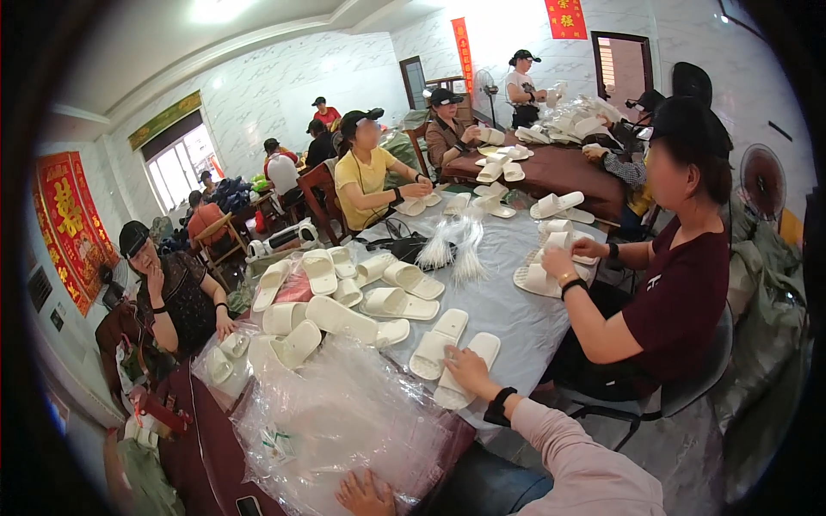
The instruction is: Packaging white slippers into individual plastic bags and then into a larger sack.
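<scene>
A pair of cream-white slippers lies on the table in front of me, the left slipper point(449, 327) beside the right slipper point(482, 348). My right hand point(469, 371) reaches over their straps, fingers stretched out and touching them, without a visible grip. At the lower edge, my left hand point(366, 496) rests open, fingers spread, on a stack of clear plastic bags point(335, 421). Just beyond the bags is a heap of loose white slippers point(340, 318).
White plastic ties point(469, 249) lie mid-table. At the right, a seated person in a maroon shirt point(688, 284) handles slippers; across sits one in yellow point(366, 181). Bagged slippers point(225, 357) lie on the left. A phone point(249, 506) is near the bottom edge.
</scene>
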Available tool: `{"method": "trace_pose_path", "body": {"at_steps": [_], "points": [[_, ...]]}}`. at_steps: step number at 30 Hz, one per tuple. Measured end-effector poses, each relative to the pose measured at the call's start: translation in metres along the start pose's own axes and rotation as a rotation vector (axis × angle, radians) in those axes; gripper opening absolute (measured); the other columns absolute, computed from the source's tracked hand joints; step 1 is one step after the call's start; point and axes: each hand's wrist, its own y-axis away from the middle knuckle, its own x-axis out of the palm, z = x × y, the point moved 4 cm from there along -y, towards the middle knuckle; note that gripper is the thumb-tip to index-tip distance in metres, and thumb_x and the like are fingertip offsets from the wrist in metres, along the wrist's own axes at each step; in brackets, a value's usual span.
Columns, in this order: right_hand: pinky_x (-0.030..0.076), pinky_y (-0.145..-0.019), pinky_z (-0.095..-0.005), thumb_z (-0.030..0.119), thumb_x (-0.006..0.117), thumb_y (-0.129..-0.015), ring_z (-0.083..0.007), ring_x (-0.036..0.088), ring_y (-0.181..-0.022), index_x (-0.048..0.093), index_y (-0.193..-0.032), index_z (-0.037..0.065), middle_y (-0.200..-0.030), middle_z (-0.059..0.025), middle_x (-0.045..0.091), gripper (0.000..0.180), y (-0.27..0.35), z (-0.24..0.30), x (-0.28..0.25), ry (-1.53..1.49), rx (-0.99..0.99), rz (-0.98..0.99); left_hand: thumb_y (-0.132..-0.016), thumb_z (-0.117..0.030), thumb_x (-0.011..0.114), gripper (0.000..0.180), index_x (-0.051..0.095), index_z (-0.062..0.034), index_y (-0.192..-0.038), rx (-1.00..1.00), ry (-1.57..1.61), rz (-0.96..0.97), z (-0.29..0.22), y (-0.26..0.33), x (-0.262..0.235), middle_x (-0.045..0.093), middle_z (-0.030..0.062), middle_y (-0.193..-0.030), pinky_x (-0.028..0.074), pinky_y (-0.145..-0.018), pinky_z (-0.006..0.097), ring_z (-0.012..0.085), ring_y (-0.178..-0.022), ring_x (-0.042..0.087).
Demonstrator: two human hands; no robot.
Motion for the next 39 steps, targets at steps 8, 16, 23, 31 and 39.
{"method": "trace_pose_path", "body": {"at_steps": [8,16,23,31,39], "points": [[0.045,-0.087,-0.0444,0.040,0.058,-0.083,-0.0410,0.057,-0.102,0.019,-0.144,0.012,-0.117,-0.0264,0.055,0.078,-0.014,0.018,0.017,-0.124,-0.019,0.297,-0.082,-0.037,0.055,0.054,0.049,-0.0136,-0.130,-0.012,-0.012,-0.023,0.003,0.003,0.005,0.048,0.0210,-0.129,0.032,-0.092,0.061,0.0440,-0.113,0.045],[0.043,-0.092,-0.0403,0.040,0.066,-0.077,-0.0397,0.055,-0.109,0.005,-0.144,-0.001,-0.120,-0.0258,0.055,0.099,-0.019,0.010,0.025,-0.257,0.146,0.247,-0.083,-0.039,0.053,0.054,0.049,-0.0162,-0.131,-0.025,-0.022,0.003,0.005,0.005,0.010,0.047,0.0189,-0.131,0.032,-0.092,0.062,0.0435,-0.114,0.044],[0.044,-0.089,-0.0390,0.039,0.068,-0.078,-0.0358,0.057,-0.106,0.052,-0.116,0.001,-0.112,-0.0218,0.060,0.056,-0.014,0.006,0.030,-0.323,0.119,0.261,-0.083,-0.039,0.053,0.053,0.050,-0.0166,-0.130,-0.033,-0.010,0.027,0.006,0.004,0.010,0.047,0.0191,-0.131,0.033,-0.091,0.063,0.0437,-0.115,0.044],[0.046,-0.083,-0.0368,0.032,0.067,-0.079,-0.0294,0.060,-0.097,0.057,-0.106,0.001,-0.103,-0.0185,0.063,0.042,0.025,-0.004,0.019,-0.357,0.243,0.111,-0.082,-0.039,0.054,0.051,0.052,-0.0147,-0.128,-0.019,0.002,-0.012,0.006,0.004,0.003,0.048,0.0205,-0.129,0.033,-0.091,0.060,0.0435,-0.113,0.045],[0.048,-0.069,-0.0326,0.017,0.059,-0.085,-0.0180,0.055,-0.079,0.048,-0.107,0.000,-0.088,-0.0090,0.056,0.030,0.059,-0.014,-0.014,-1.288,0.535,-0.236,-0.082,-0.039,0.055,0.051,0.052,-0.0142,-0.127,-0.015,0.006,-0.029,0.004,0.002,0.000,0.049,0.0205,-0.129,0.033,-0.090,0.061,0.0437,-0.113,0.045]]}}
